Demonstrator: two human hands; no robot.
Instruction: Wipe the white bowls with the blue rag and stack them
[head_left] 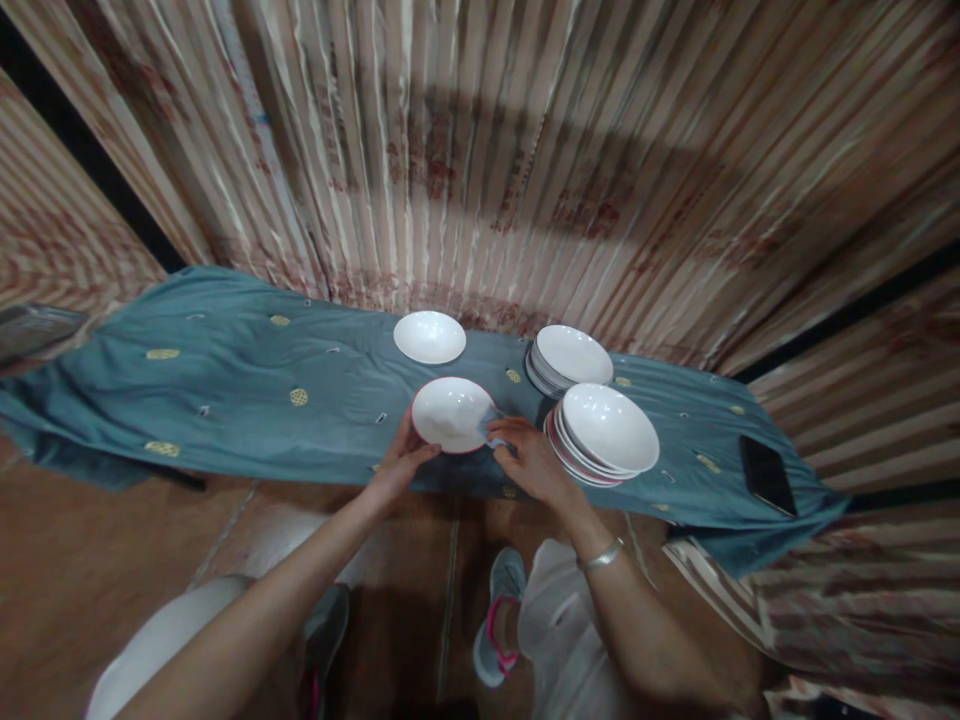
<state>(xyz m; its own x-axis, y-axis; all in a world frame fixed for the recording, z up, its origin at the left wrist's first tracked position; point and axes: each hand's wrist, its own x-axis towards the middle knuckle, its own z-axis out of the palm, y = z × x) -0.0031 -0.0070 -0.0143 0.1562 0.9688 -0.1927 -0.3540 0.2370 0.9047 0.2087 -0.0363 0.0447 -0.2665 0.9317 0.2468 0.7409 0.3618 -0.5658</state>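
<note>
Far across the whole view, a striped curtain with faded red motifs, hanging in folds. Below it, a teal cloth with small yellow embroidered spots, spread wide from left to right over a low surface. Near, a brown tiled floor, with knees in pale trousers and grey-and-pink shoes.

On the right part of the cloth, a stack of red-rimmed white bowls — just beyond it, a second stack of white plates. Farther left of those, a single white dish lying alone. At the far right end of the cloth, a dark phone, flat, well apart from the crockery.

In the middle, near edge of the cloth, a white bowl with a red rim, tilted towards the camera and held between both hands. Left hand at the bowl's lower left rim, fingers curled round the edge, clamped on it. Right hand at the bowl's right rim — fingers together, pressing a small pale blue cloth against the rim. A silver bracelet on the right wrist.
</note>
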